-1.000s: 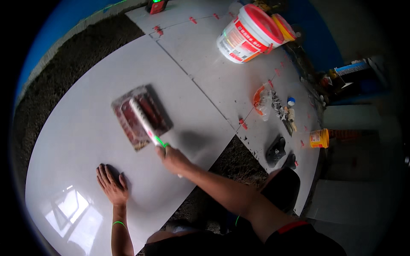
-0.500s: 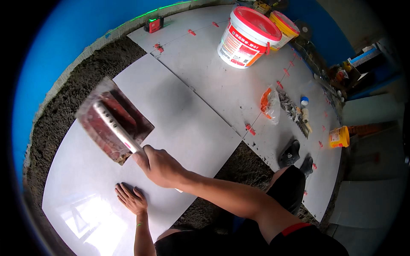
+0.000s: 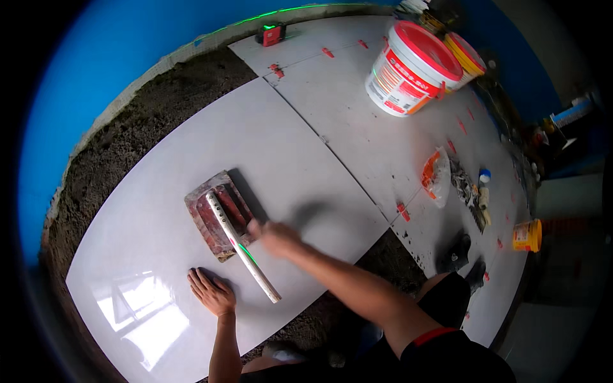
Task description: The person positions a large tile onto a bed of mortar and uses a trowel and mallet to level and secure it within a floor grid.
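Note:
A large pale grey tile lies under both my hands. My left hand rests flat on it, fingers spread, near the bright window reflection. Beyond that hand, a tamping mallet lies on the tile: a worn reddish block with a long whitish handle. The handle slants toward me and nothing grips it. My right hand is just right of the handle, close to the block's edge. Motion smears its fingers, so their pose and any contact with the block are unclear.
Dark mortar borders the tile along the blue wall. A red laser level stands at the far edge. On the tiles to the right are a white bucket with a red lid, red clips, an orange-and-clear bag and a small yellow bucket.
The mallet, held raised in my right hand before, now lies on the tile. My right hand is off its handle. The view has shifted slightly, and my left hand stays flat on the tile.

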The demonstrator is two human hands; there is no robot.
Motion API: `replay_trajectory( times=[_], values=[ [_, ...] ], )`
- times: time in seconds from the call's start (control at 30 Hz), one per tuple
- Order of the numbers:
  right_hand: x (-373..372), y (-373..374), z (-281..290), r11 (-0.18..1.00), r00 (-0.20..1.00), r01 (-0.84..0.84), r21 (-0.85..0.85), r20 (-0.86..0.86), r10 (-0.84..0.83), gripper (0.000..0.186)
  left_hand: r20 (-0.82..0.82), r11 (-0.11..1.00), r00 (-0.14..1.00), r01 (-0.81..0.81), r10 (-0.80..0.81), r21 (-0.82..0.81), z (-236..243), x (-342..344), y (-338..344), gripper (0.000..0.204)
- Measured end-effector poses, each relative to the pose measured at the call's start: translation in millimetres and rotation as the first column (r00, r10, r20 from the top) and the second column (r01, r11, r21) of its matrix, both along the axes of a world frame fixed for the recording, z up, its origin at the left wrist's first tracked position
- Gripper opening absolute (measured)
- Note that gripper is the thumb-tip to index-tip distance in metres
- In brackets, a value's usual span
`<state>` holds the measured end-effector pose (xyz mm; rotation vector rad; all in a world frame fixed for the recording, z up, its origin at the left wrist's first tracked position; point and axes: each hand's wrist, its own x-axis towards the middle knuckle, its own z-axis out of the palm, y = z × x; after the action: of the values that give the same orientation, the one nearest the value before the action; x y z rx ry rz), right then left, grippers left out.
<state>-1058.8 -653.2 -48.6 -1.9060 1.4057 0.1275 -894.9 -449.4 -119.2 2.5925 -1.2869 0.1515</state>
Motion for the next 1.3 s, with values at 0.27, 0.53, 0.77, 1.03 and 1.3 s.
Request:
replay_trajectory(
  times=[0.27,0.53,0.77,1.03,1.3],
  values=[
    [-25.4,-149.1,-52.5,0.677,0.913,-0.407,-0.614,-0.239,0.332,0.066,-0.007,0.998,1.0,0.005,-0.005,-0.059,-8.1,9.8,5.3,0.06],
    [-244.5,-84.3,-47.8,0.705,0.861,-0.508,-0.495,-0.289,0.418,0.076,-0.04,0.999,0.998,0.043,-0.043,-0.012,-4.9,3.3,3.5,0.061],
    [-332.0,78.3,27.5,0.943,0.887,-0.328,-0.057,-0.361,0.287,0.082,0.016,1.0,1.0,0.005,-0.005,-0.001,-8.1,11.7,13.6,0.062],
    [-154.9,-41.2,-49.8,0.746,0.933,-0.295,-0.596,-0.009,0.361,0.071,0.052,0.996,0.996,0.078,-0.077,-0.031,-22.9,2.8,1.5,0.058],
    [-210.8,91.0,-65.1,0.695,0.668,-0.646,-0.315,0.208,0.715,0.067,0.072,0.995,0.993,0.097,-0.094,-0.038,-30.8,11.5,17.1,0.059]
  ],
)
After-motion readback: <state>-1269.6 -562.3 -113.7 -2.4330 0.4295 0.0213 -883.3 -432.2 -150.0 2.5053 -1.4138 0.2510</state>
